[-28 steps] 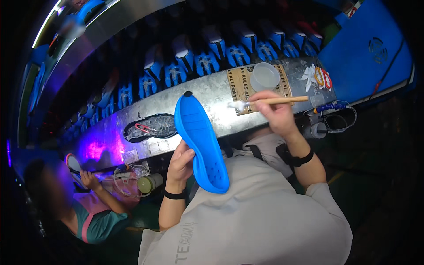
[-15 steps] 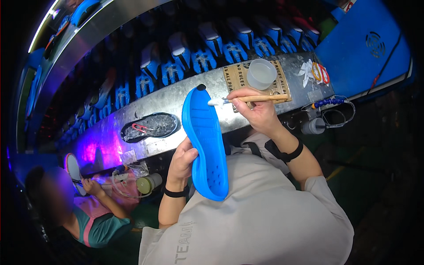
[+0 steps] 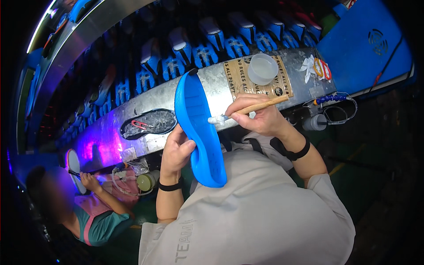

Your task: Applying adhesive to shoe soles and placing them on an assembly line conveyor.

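- blue sole (image 3: 199, 115), in the head view: it is held up in front of the person's chest, over the near edge of the metal table (image 3: 216, 84), toe end pointing away and heel end toward the shirt (image 3: 269, 194).
- left hand (image 3: 178, 152): pinches the sole by its left side, about halfway along, thumb lying over the rim.
- right hand (image 3: 259, 117): pinches the wooden handle of a brush (image 3: 265, 104) between thumb and fingers.
- the brush's white tip is at the sole's right rim; whether it touches, i cannot tell.
- black bit (image 3: 192, 71): sits at the toe end of the sole.
- beyond the right hand, a clear cup (image 3: 263, 69) stands on brown cardboard (image 3: 229, 73).
- farther right on the table, scissors (image 3: 327, 70) with red and orange loops lie beside white scraps (image 3: 308, 66).
- left of the sole, a dark sole-shaped piece (image 3: 159, 119) lies on the table, a red clip (image 3: 140, 125) on it.
- behind the table, blue shoe-like parts (image 3: 172, 66) stand in rows.
- at the far left, a co-worker (image 3: 99, 225) holds a white, red-edged sole (image 3: 73, 164).
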{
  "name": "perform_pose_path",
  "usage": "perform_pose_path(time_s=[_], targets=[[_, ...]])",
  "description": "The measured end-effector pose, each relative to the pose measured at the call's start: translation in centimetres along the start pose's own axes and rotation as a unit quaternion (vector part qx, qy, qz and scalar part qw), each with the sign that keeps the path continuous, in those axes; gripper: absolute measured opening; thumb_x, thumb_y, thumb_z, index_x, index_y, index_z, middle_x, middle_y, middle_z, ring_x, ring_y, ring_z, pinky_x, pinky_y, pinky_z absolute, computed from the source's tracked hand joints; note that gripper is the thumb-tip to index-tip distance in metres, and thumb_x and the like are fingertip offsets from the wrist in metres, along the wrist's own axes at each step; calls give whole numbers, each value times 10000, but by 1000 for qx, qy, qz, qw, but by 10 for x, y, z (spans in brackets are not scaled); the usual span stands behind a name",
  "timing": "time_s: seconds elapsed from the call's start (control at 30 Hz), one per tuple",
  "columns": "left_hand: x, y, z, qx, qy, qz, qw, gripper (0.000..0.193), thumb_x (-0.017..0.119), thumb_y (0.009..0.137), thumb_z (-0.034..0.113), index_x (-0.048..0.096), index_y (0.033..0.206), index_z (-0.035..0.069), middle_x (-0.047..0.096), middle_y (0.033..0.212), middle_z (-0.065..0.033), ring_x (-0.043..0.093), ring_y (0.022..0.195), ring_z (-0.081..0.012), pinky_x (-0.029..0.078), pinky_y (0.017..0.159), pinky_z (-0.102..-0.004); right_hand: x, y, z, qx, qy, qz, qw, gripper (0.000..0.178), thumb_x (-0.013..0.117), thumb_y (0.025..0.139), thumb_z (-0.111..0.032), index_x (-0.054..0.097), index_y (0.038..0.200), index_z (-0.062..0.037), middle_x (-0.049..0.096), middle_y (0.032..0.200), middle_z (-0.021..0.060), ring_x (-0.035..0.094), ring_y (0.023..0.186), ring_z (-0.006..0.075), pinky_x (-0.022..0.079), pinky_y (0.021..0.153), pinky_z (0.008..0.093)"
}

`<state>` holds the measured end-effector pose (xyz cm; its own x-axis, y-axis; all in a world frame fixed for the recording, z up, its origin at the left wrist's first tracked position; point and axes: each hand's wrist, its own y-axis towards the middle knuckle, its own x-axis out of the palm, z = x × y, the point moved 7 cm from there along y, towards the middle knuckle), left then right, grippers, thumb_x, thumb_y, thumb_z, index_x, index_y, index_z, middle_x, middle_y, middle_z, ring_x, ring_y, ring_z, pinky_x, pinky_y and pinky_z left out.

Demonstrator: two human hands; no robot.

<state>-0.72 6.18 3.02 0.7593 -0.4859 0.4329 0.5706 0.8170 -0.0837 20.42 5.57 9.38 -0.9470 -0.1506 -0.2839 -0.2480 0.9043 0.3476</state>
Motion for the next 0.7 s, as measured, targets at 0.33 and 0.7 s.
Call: perform_pose_path(time_s=[0.33,0.7], targets=[[-2,4,13,15,-12,28,999,660,691,856,262,432,1390,-25,593,1273,-138,601,1149,-234,478,1002,-378,2,-8,-21,-28,13,-24,999,80,651,826,-49,695,889,-25,668,795,59,594,697,156,480,630,288],[-10,4,9,9,-19,58,998,595,639,891,264,447,1376,-23,598,1254,-129,610,1118,-215,497,972,-359,6,-17,-23,-1,2,-51,999,92,663,809,-54,702,879,-9,661,760,80,606,674,190,484,625,320]])
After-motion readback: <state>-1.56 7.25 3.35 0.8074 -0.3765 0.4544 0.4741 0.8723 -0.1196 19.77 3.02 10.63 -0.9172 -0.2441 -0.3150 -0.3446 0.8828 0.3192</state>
